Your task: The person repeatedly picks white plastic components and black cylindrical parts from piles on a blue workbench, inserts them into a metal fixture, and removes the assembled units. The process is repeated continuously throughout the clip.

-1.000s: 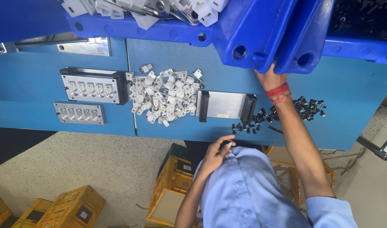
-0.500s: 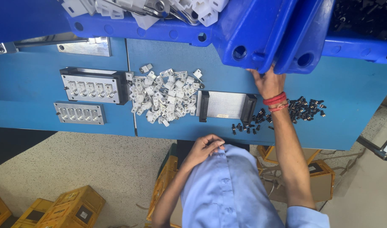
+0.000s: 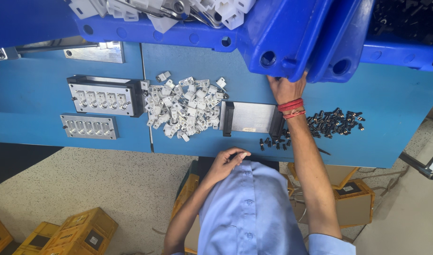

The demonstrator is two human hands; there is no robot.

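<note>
Blue worktable, speckled pale floor, yellow crates on floor, even light

The person wears a light blue shirt buttoned down the front, 3 buttons showing; its sleeves are short, leaving both forearms bare; the right wrist carries red thread bands wound several times around it.

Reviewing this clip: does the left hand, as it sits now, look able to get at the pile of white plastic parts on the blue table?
Probably yes. The left hand is curled at the chest near the table's front edge, and the white parts pile lies just beyond it with nothing between. The right hand is off at the blue bin, clear of that path.
</note>
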